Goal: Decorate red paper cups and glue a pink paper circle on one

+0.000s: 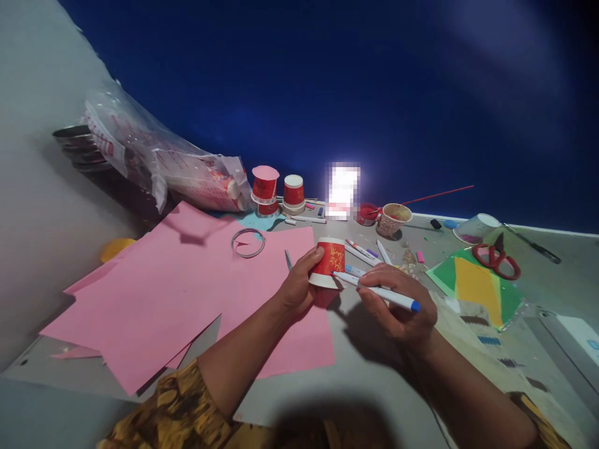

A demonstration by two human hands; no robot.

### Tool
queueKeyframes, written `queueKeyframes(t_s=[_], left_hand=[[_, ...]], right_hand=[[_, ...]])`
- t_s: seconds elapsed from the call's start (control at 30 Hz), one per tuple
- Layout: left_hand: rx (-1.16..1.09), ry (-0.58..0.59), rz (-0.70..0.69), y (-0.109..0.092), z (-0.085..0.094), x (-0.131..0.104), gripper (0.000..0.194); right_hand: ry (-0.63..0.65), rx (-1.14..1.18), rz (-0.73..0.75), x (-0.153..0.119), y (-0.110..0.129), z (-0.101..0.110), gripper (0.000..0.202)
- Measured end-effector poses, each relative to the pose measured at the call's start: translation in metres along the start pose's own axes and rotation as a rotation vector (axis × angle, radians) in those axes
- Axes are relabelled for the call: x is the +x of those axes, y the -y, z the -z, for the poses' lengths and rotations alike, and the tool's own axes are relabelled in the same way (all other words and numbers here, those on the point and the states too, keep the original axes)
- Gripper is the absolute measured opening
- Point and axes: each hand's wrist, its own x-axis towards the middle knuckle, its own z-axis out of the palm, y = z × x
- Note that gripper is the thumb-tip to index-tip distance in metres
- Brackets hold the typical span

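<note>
My left hand (299,284) is wrapped round a red paper cup (328,262) with gold lettering, held upside down with its white rim at the bottom. Between the fingers of my right hand (402,299) is a white marker pen (384,294) with a blue end. The pen's tip meets or nearly meets the cup's red side. Sheets of pink paper (178,287) lie under and to the left of my left hand. Beyond the cup are more loose marker pens (360,252).
Red paper cups (294,192) and a plastic bag (187,168) stand along the back. A paint-stained cup (394,218) is right of the bright blurred rectangle (343,190). Red-handled scissors (496,259) rest on green and yellow sheets (480,287). A tape ring (248,243) sits on the pink paper.
</note>
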Motion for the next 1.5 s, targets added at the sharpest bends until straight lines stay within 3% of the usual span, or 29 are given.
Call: queueKeyframes(t_s=[0.37, 0.83, 1.07, 1.5], left_hand=[[-0.008, 0.028, -0.095, 0.0009, -0.0025, -0.0005, 0.041], [0.021, 0.032, -0.080, 0.0013, 0.0017, 0.0014, 0.048], [-0.010, 0.024, -0.070, 0.0005, -0.0012, 0.0003, 0.045], [0.004, 0.024, -0.068, 0.0004, -0.0016, -0.0005, 0.046]], right_hand=[[0.018, -0.037, -0.014, -0.0019, -0.0025, -0.0012, 0.013], [0.093, 0.023, 0.041, 0.0003, 0.0032, 0.0014, 0.015], [0.033, -0.032, 0.014, 0.0011, 0.0012, 0.0003, 0.019], [0.036, -0.042, 0.018, 0.0015, 0.0010, -0.0001, 0.015]])
